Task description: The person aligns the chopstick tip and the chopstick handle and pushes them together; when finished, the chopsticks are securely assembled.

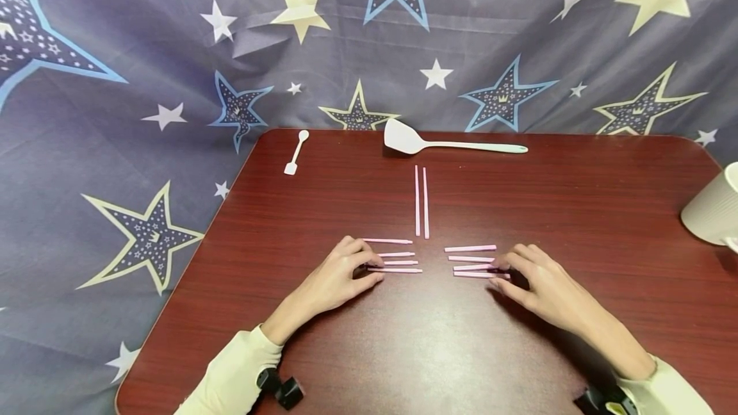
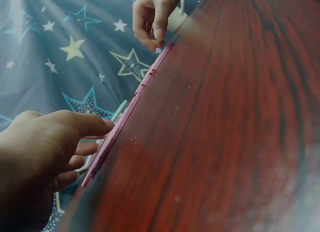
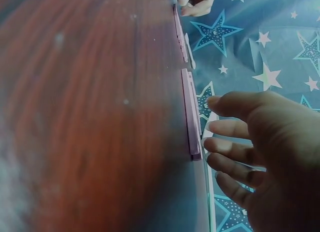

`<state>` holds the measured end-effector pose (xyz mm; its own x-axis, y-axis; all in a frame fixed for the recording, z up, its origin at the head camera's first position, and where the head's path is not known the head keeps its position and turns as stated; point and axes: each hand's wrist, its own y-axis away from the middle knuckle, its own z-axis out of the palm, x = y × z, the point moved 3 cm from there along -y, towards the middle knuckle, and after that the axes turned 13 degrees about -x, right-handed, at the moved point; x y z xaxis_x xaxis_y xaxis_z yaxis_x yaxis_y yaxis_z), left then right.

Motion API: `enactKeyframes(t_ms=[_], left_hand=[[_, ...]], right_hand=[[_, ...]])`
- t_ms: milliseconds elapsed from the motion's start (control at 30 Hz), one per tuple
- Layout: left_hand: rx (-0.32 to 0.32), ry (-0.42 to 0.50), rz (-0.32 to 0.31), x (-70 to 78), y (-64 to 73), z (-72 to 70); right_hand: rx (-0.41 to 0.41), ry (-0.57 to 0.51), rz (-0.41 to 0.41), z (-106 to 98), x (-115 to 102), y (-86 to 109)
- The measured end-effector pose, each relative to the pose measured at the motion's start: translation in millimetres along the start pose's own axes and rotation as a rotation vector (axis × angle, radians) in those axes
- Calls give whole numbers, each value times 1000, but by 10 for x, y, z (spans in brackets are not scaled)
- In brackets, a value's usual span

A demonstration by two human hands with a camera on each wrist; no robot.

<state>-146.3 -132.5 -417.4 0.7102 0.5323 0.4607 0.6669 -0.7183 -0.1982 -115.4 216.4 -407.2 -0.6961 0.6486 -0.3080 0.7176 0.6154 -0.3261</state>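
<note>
Pink sticks [image 1: 398, 270] lie mid-frame: four left, four right, two above. Left hand [image 1: 339, 274], centre-left, and right hand [image 1: 542, 282], centre-right, at the outer ends; thumbs and fingers loosely spread.

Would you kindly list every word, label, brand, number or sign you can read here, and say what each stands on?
There are none that can be read.
The star-patterned curtain shows only stars and small crown motifs, no legible letters.
No lettering shows on the pink sticks, white spatula or ribbed mug.
Any marking on the black wrist device is too small to tell.
</note>
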Motion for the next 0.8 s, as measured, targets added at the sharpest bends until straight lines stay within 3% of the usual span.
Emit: enactKeyframes(t_ms=[800], left_hand=[[-17, -37, -26, -36, 0, 45]], right_hand=[[5, -6, -51, 40, 7, -8]])
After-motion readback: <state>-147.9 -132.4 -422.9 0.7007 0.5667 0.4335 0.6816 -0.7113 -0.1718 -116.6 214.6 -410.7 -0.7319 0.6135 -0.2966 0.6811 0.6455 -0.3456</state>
